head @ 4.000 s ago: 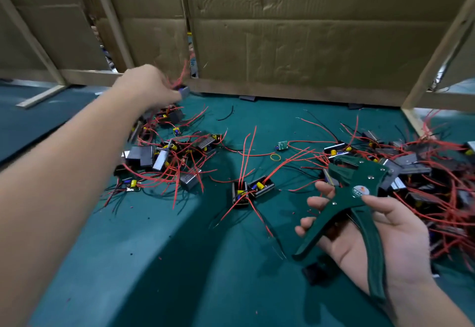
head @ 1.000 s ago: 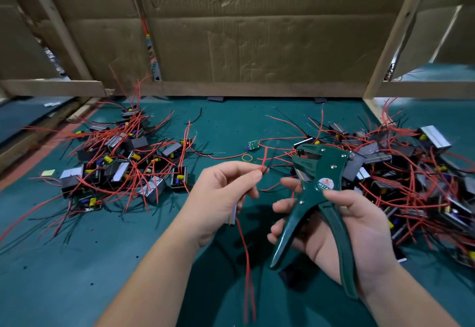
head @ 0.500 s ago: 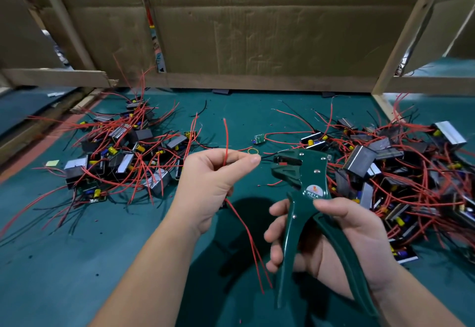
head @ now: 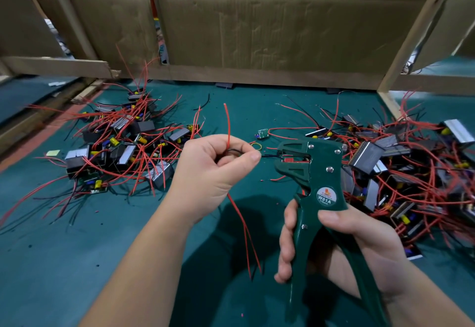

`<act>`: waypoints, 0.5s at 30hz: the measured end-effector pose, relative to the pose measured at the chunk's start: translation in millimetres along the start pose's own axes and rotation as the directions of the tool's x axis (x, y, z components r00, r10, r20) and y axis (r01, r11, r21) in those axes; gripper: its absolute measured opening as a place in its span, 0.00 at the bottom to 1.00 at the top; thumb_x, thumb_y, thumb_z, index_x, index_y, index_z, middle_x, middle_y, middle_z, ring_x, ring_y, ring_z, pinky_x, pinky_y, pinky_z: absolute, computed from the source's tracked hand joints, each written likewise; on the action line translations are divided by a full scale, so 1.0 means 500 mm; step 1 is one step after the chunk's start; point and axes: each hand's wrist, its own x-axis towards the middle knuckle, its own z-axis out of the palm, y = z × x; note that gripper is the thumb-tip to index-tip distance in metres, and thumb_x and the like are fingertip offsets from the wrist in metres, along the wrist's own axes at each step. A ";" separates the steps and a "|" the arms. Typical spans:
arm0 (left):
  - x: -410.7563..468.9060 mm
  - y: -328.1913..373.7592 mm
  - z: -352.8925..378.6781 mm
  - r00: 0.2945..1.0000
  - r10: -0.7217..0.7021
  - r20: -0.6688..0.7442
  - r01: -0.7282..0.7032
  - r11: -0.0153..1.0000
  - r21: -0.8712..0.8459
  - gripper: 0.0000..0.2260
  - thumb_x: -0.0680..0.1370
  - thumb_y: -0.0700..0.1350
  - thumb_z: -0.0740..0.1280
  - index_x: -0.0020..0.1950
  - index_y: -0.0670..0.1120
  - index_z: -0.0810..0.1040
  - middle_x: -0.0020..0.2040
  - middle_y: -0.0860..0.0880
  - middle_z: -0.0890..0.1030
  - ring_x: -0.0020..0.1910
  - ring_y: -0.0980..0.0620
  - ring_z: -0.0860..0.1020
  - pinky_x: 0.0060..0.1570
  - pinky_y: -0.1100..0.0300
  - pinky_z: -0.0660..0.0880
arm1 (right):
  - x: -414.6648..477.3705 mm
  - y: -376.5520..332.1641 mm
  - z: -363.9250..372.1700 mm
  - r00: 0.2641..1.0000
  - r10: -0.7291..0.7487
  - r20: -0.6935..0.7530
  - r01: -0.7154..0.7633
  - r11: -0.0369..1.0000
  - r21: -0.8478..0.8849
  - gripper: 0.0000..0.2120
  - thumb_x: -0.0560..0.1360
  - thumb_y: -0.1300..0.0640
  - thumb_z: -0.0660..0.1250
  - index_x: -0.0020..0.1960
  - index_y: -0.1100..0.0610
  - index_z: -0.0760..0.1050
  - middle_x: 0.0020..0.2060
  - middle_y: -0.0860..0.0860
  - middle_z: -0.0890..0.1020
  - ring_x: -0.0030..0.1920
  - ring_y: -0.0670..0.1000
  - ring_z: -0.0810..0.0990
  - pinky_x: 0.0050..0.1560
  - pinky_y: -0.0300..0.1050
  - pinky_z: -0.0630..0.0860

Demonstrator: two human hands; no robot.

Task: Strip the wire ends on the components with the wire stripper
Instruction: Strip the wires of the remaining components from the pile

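The left hand (head: 213, 170) is pinching a black wire (head: 237, 150) near its tip, feeding it toward the stripper (head: 312, 172) head, with red wires (head: 227, 126) sticking up and dangling. The right hand (head: 359, 247) is gripping the handles. Thin and floppy, the wire probably needs holding close to its end.
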 end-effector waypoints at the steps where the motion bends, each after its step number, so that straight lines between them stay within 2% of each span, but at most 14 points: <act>1: -0.001 -0.001 0.000 1.000 0.005 0.011 -0.005 1.000 0.004 0.05 0.68 0.43 0.70 0.31 0.49 0.80 0.22 0.57 0.61 0.24 0.59 0.59 0.26 0.67 0.59 | 0.001 0.001 0.001 1.000 0.000 -0.009 0.000 1.000 -0.007 0.18 0.66 0.52 0.75 0.48 0.63 0.77 0.38 0.66 0.78 0.38 0.65 0.79 0.47 0.63 0.71; 8: -0.003 0.001 0.001 0.999 0.020 0.049 -0.021 0.999 0.032 0.04 0.69 0.43 0.70 0.34 0.47 0.78 0.23 0.58 0.60 0.24 0.59 0.57 0.25 0.68 0.57 | 0.000 0.007 0.007 0.997 -0.001 -0.083 -0.001 1.000 -0.030 0.20 0.66 0.48 0.77 0.44 0.63 0.77 0.33 0.65 0.77 0.33 0.63 0.79 0.40 0.59 0.76; 15: -0.003 0.000 -0.001 0.998 0.026 0.052 -0.029 0.999 0.044 0.04 0.69 0.43 0.70 0.34 0.48 0.78 0.22 0.58 0.59 0.24 0.59 0.57 0.26 0.68 0.57 | -0.002 0.011 0.007 0.991 0.015 -0.134 -0.025 0.997 -0.072 0.25 0.65 0.39 0.75 0.42 0.62 0.76 0.31 0.64 0.76 0.31 0.62 0.79 0.39 0.59 0.74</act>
